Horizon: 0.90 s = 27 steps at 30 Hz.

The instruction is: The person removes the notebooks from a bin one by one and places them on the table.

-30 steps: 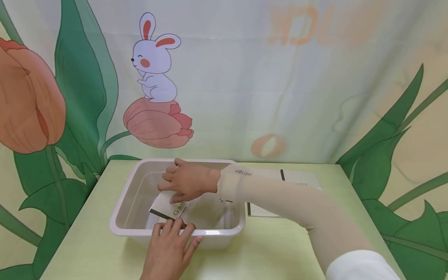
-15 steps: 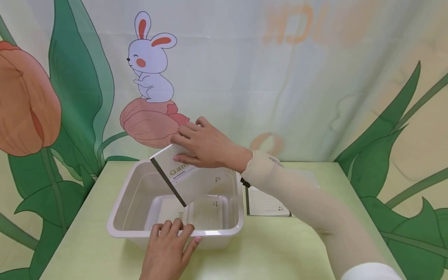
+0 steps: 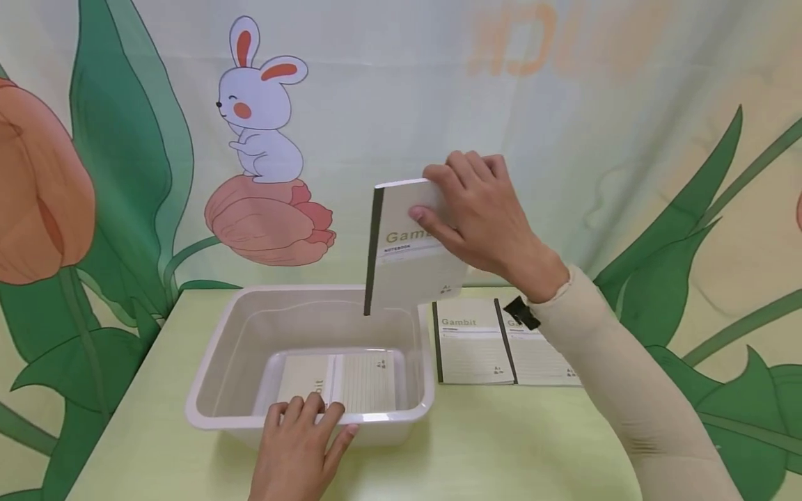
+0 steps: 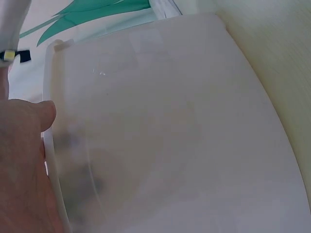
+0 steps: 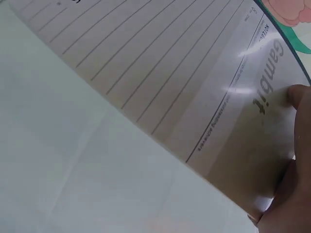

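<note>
My right hand (image 3: 485, 216) pinches a Gambit notebook (image 3: 410, 243) by its top corner, thumb on the cover, holding it upright in the air above the far right corner of the white tub (image 3: 216, 348). My left hand (image 3: 301, 445) rests on the tub's near rim at 6 o'clock, fingers curled over the edge. Inside the tub lies another notebook (image 3: 351, 379). At 3 o'clock from the tub, two more notebooks (image 3: 495, 341) lie side by side on the tabletop (image 3: 489, 452).
</note>
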{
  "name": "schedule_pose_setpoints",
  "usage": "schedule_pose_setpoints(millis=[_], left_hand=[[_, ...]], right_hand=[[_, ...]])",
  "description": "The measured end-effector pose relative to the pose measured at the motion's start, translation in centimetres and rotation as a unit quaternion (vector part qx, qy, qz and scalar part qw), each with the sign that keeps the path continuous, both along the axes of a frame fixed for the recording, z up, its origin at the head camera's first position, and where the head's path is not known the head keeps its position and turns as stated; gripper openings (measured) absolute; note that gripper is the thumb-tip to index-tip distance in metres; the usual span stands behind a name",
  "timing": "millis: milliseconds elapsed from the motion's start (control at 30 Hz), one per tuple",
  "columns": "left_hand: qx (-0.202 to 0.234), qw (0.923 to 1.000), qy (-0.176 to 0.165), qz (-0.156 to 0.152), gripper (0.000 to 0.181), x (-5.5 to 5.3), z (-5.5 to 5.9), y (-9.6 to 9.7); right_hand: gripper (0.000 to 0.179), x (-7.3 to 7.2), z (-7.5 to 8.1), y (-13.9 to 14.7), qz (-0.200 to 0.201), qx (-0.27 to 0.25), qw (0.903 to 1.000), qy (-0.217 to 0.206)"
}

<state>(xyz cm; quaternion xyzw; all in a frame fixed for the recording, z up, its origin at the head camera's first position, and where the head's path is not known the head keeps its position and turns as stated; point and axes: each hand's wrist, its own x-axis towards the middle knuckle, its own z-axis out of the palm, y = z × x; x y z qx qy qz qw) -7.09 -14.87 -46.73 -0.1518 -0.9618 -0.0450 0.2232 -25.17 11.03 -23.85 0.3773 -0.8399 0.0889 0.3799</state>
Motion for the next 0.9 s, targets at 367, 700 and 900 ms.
schedule_pose_setpoints(millis=[367, 700, 900], left_hand=[[0.021, 0.9996, 0.013, -0.012, 0.035, 0.0, -0.3, 0.0], [0.031, 0.9992, 0.017, -0.017, 0.039, 0.1, 0.0, 0.0], [0.039, 0.9990, 0.013, -0.018, 0.037, 0.2, -0.1, 0.1]], right_hand=[[0.061, 3.3, -4.3, 9.0, -0.106, -0.022, 0.9936, -0.034], [0.037, 5.3, -10.8, 13.5, -0.165, 0.010, 0.9738, -0.157], [0.033, 5.8, -14.4, 13.4, -0.160, 0.024, 0.9529, -0.257]])
